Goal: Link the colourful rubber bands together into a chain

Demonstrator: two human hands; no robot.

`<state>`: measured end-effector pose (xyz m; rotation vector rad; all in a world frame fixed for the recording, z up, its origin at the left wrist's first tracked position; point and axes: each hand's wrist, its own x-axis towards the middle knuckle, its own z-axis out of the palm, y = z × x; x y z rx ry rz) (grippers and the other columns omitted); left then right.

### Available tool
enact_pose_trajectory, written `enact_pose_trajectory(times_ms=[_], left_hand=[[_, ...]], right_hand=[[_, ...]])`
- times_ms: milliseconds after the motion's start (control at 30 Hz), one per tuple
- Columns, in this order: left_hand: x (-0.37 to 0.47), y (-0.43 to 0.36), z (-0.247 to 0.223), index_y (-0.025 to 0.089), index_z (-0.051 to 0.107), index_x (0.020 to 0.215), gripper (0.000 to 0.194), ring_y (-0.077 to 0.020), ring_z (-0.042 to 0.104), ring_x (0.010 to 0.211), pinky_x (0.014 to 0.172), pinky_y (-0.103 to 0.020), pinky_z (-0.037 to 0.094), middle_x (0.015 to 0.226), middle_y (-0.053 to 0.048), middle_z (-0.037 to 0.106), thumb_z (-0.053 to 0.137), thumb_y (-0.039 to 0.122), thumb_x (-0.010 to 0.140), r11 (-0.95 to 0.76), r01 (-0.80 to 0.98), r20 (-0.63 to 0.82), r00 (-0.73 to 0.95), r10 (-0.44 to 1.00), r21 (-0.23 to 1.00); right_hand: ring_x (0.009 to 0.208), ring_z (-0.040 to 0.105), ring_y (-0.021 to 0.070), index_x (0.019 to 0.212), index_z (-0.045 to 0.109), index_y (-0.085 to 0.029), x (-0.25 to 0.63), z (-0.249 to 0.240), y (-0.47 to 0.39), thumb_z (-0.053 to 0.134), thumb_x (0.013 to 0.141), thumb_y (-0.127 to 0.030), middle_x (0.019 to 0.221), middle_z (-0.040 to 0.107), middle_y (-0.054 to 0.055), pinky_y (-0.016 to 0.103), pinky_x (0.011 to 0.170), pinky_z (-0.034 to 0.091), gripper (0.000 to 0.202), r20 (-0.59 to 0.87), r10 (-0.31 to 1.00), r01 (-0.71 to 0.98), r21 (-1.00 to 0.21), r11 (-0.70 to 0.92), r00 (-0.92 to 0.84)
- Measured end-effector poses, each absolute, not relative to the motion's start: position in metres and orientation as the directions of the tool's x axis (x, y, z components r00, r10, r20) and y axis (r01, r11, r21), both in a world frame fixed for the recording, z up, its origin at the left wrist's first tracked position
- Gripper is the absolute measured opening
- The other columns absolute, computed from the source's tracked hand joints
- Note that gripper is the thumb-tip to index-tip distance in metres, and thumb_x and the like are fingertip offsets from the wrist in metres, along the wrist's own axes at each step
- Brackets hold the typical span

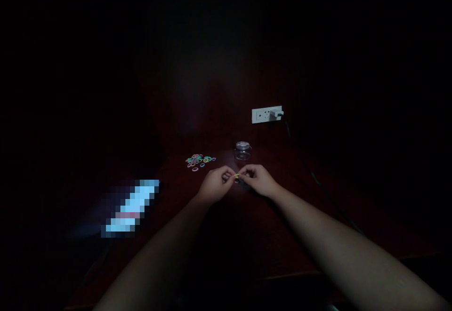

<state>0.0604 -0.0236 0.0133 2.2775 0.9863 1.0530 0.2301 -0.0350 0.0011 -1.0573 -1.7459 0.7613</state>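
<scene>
Over the dark table my left hand [216, 184] and my right hand [260, 180] meet, fingertips nearly touching. Both pinch a small yellow hair tie [237, 176] between them. Its exact shape is hard to make out in the dim light. Just behind the fingers stands a clear round jar [242, 152] with its lid on. To the left of my hands lies a loose pile of small colourful hair ties [197, 160], in pink, green, yellow and purple.
A glowing blurred screen [132, 207] lies at the left. On the back wall is a white power socket [266, 114] with a plug [277, 113] in it. A dark cable [318, 181] runs from there down the table's right side. The surroundings are very dark.
</scene>
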Motion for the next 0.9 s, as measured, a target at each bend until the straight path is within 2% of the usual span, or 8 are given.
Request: enact_pose_trajectory(times_ms=[200, 400, 733, 900], left_hand=[[0.0603, -0.0238, 0.0130, 0.015, 0.059, 0.078, 0.013, -0.0102, 0.056, 0.061, 0.057, -0.020, 0.043, 0.073, -0.002, 0.063, 0.051, 0.024, 0.077, -0.644, 0.435, 0.447, 0.475, 0.757, 0.629], [0.0589, -0.0226, 0.0111, 0.015, 0.057, 0.076, 0.014, -0.0104, 0.055, 0.063, 0.059, -0.020, 0.042, 0.072, -0.001, 0.062, 0.047, 0.025, 0.078, -0.648, 0.437, 0.421, 0.511, 0.750, 0.624], [0.0592, -0.0232, 0.0110, 0.016, 0.054, 0.077, 0.022, -0.0126, 0.058, 0.067, 0.063, -0.023, 0.043, 0.073, -0.001, 0.063, 0.041, 0.033, 0.083, -0.597, 0.385, 0.377, 0.509, 0.773, 0.704], [0.0597, -0.0239, 0.0105, 0.015, 0.056, 0.076, 0.023, -0.0124, 0.056, 0.065, 0.062, -0.023, 0.042, 0.070, -0.001, 0.061, 0.043, 0.033, 0.082, -0.603, 0.404, 0.392, 0.492, 0.777, 0.688]], right_hand=[[0.049, 0.044, 0.0077, 0.074, 0.059, -0.011, 0.2295, 0.0022, -0.0359, 0.058, 0.070, -0.024, 0.060, 0.060, 0.002, 0.018, 0.045, 0.032, 0.014, 0.404, 0.905, 0.339, -0.839, 0.425, -0.136], [0.048, 0.041, 0.0069, 0.070, 0.059, -0.012, 0.2308, 0.0025, -0.0370, 0.057, 0.070, -0.025, 0.056, 0.056, 0.000, 0.018, 0.045, 0.031, 0.014, 0.411, 0.898, 0.358, -0.824, 0.439, -0.155], [0.048, 0.048, 0.0084, 0.070, 0.056, -0.013, 0.2292, -0.0015, -0.0356, 0.055, 0.072, -0.030, 0.058, 0.057, 0.000, 0.020, 0.046, 0.037, 0.017, 0.346, 0.923, 0.263, -0.887, 0.380, -0.169], [0.043, 0.047, 0.0078, 0.070, 0.055, -0.014, 0.2294, -0.0051, -0.0352, 0.053, 0.073, -0.030, 0.051, 0.053, -0.002, 0.019, 0.044, 0.036, 0.017, 0.295, 0.938, 0.242, -0.912, 0.333, -0.181]])
